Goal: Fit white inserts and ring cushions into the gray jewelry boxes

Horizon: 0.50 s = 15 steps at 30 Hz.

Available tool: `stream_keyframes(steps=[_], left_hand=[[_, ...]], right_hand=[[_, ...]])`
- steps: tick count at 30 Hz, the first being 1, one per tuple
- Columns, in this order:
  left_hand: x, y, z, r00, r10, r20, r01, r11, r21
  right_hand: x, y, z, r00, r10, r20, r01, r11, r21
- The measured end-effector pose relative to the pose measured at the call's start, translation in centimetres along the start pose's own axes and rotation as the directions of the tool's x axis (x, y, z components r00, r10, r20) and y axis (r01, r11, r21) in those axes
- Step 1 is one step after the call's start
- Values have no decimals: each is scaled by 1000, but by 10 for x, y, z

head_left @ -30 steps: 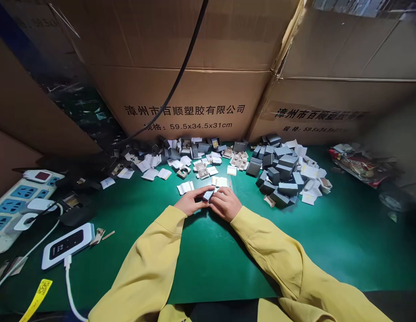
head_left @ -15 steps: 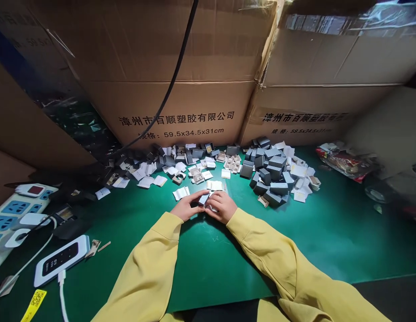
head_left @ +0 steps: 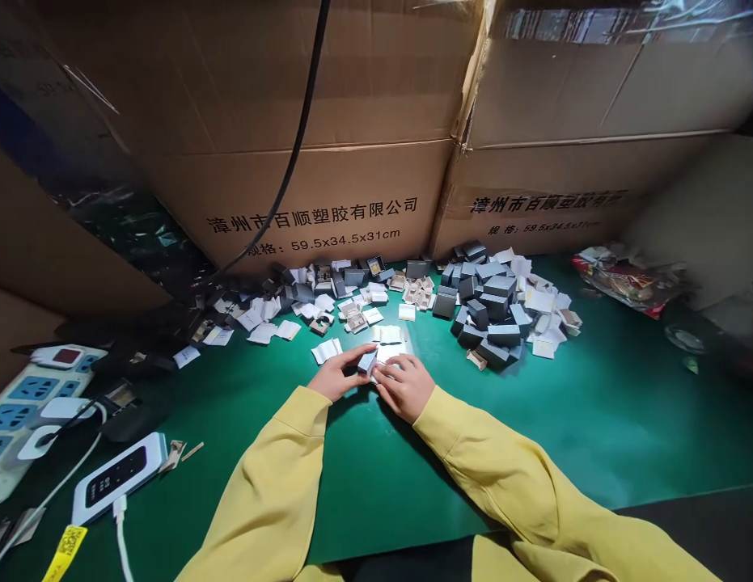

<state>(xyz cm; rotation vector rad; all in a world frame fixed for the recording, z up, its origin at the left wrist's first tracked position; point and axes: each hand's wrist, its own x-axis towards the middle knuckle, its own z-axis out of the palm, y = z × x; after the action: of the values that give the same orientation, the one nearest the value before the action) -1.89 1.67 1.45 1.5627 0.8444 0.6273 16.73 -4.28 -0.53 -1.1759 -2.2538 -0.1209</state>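
On my green table (head_left: 594, 428), the heap of grey boxes (head_left: 494, 307) at right looks done, the scatter of white pieces (head_left: 287, 330) looks left to do, and my left hand (head_left: 338, 374) pinches one small box (head_left: 367, 362), seemingly unfinished, while my right hand (head_left: 408, 388) curls beside it, gripping or not I cannot tell

Left hand (head_left: 338, 374) holds small grey box (head_left: 367, 361) | right hand (head_left: 408, 386) at its edge | grey boxes (head_left: 497, 307), white slips (head_left: 541, 301) heaped right on green tabletop (head_left: 594, 412) | lettered cartons (head_left: 364, 182) behind | power strip (head_left: 33, 389), white device (head_left: 118, 477) left
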Motion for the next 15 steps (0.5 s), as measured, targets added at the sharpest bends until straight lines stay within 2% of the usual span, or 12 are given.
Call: stream_keyframes(steps=[5, 9, 12, 15], left_hand=[[-1, 3, -1, 1000, -1, -11, 1, 1000, 26], [-3, 3, 3, 1000, 25, -20, -22, 993, 118], [-4, 2, 12, 990, 115, -84, -89, 960, 265], [-4, 1, 24, 952, 262, -160, -170, 883, 436]], right_hand=[[-5, -5, 3, 999, 49, -12, -49, 999, -24], [-4, 0, 6, 992, 91, -82, -83, 992, 100], [-2, 5, 7, 981, 149, -122, -129, 979, 156], [0, 9, 8, 962, 218, -165, -184, 963, 198]])
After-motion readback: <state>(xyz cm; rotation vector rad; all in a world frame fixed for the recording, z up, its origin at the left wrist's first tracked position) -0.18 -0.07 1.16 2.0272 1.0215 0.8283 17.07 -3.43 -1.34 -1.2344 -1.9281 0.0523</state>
